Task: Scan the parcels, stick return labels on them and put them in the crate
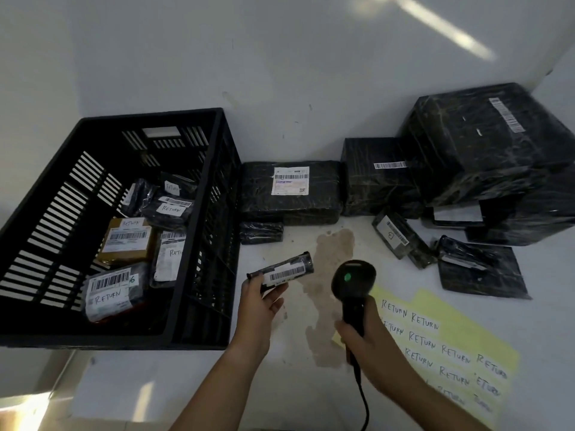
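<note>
Black slatted plastic crate (pixel 199 169) is sitting at left on the white worktop (pixel 311 384), holding several RETURN-marked parcels. Left hand (pixel 258 309) is gripping a small black film-wrapped cylindrical parcel (pixel 281 270), barcode up, just right of the crate. Right hand (pixel 364 337) is clamped on a black handheld barcode scanner (pixel 353 281), green light showing. Yellow sheet of RETURN labels (pixel 451 337) is lying at right.
</note>
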